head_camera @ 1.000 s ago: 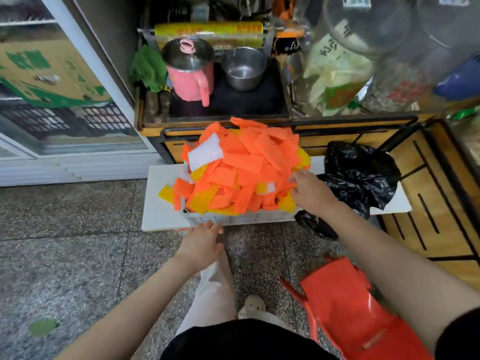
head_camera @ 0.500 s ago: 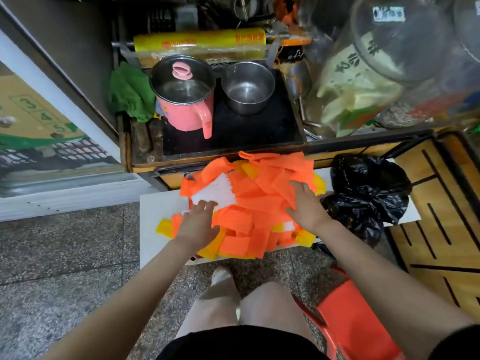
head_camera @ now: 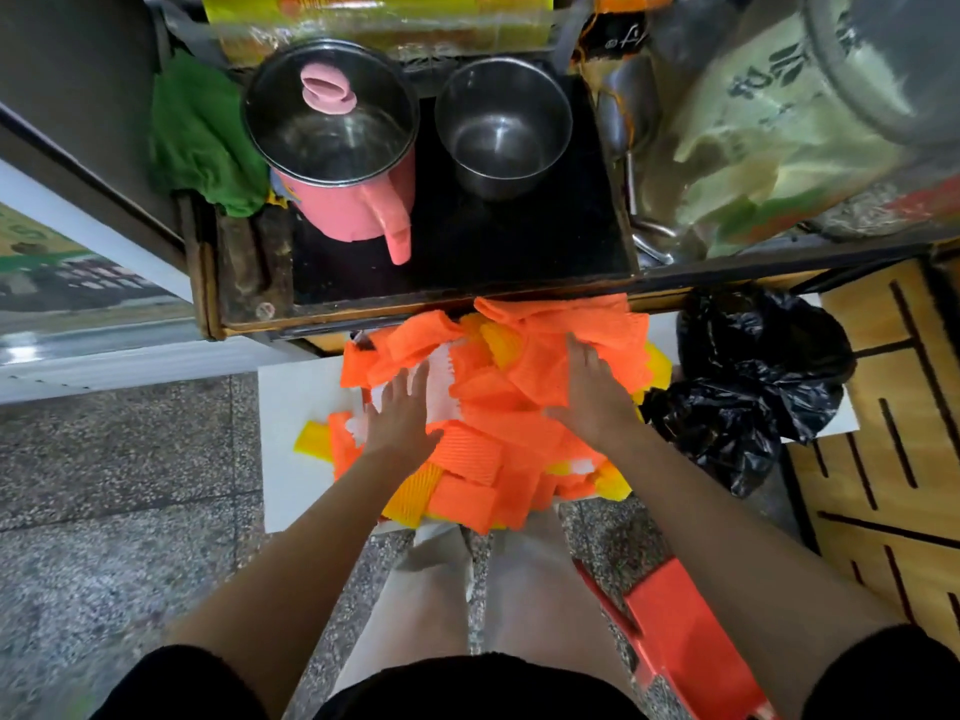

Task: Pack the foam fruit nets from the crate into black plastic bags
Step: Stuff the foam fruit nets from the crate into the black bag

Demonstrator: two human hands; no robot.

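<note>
A heap of orange, yellow and white foam fruit nets (head_camera: pixel 488 439) covers the crate, which is almost hidden beneath it, on a white board (head_camera: pixel 296 407). My left hand (head_camera: pixel 402 413) lies flat on the left side of the heap, fingers straight over a white net. My right hand (head_camera: pixel 589 394) presses flat on the right side, over orange nets. Crumpled black plastic bags (head_camera: pixel 748 387) lie just right of the heap.
A shelf edge (head_camera: pixel 415 304) overhangs the back of the heap, carrying a pink pot (head_camera: pixel 337 148), a steel pot (head_camera: pixel 501 127) and a green cloth (head_camera: pixel 200 137). A red plastic stool (head_camera: pixel 685 641) stands by my right leg. A wooden slatted panel (head_camera: pixel 893 449) is at right.
The view has moved in over the heap. Both hands went from the crate's front edge up onto the nets and now lie spread on top.
</note>
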